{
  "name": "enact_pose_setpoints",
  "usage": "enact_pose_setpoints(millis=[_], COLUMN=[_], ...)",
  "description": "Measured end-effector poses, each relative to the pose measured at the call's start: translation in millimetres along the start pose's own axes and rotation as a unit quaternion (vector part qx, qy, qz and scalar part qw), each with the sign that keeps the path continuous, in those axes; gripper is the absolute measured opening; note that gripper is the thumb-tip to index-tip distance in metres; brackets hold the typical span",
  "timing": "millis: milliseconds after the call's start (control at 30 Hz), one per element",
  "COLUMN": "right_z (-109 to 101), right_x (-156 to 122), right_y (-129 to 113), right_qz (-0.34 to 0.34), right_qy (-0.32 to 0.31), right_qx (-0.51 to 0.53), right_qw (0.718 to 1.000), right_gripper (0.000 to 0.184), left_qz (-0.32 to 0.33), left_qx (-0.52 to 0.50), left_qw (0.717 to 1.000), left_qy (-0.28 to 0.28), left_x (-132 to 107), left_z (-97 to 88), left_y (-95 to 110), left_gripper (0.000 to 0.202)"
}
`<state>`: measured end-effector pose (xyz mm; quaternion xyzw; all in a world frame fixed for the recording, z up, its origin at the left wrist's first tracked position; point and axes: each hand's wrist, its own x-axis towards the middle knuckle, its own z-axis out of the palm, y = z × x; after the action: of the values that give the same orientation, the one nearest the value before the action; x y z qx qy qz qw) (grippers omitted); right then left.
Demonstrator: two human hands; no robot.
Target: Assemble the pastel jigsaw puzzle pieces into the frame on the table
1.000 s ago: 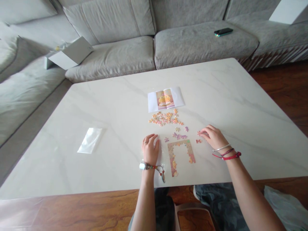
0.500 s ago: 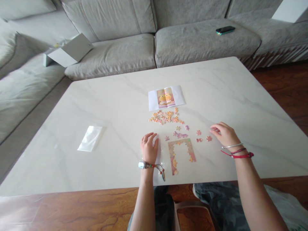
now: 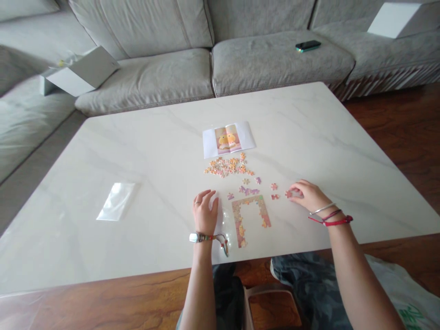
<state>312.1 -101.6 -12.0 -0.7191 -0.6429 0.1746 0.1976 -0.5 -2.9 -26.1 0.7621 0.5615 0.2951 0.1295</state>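
Our left hand (image 3: 205, 211) is open, palm down on the table, fingers lightly spread and arched, holding nothing. It sits just beside the left edge of the partial jigsaw frame (image 3: 250, 200). A thin clear plastic film (image 3: 222, 220) lies under and to the right of that hand. Our right hand (image 3: 307, 195) is half curled, fingers bent down, tips on a small pink jigsaw piece (image 3: 288, 194). We can't tell if it's gripped or only touched.

The frame is interlocked pastel cardboard pieces, flat on the tabletop, an upside-down U with its open side toward us. Just above it are some lilac pieces (image 3: 249, 190). Two small pink pieces (image 3: 274, 191) lie between the frame and our right hand. The main heap of loose pieces (image 3: 227, 167) is farther out, just below a folded white sheet (image 3: 228, 139) printed with yellow cartoon figures on pink.

The table (image 3: 103, 256) has a glossy white marble-look top with grey veining. A clear plastic bag (image 3: 117, 201) lies well left of our hands. Left wrist: metal band (image 3: 194, 237) and beaded cord. Right wrist: silver bangle and red cords (image 3: 332, 219). Beyond the table, a phone (image 3: 308, 46) lies on a grey fabric sofa (image 3: 275, 59). A white bag (image 3: 409, 311) at lower right has green print, too cut off to read.
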Motion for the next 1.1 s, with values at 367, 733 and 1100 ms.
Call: enact_pose_setpoints(millis=[367,733,1100], right_z=[17.5,10.2,32.3], right_x=[3.6,7.6,8.4], right_y=[-3.2,-31.4,-57.6], right_qz=[-0.022,-0.13,-0.152], right_qy=[0.006,0.011,-0.01], right_qx=[0.06,0.016,-0.115], right_qw=[0.998,0.991,0.982], right_gripper=[0.008,0.024,0.036], left_qz=[-0.002,0.145,0.128], left_qx=[0.006,0.002,0.051], left_qw=[1.0,0.971,0.968], left_qy=[0.001,-0.191,-0.209], left_x=[-3.9,-7.9,-7.8], left_z=[-3.2,-20.9,-14.4], left_y=[-5.0,16.3,15.8], left_gripper=[0.02,0.02,0.024])
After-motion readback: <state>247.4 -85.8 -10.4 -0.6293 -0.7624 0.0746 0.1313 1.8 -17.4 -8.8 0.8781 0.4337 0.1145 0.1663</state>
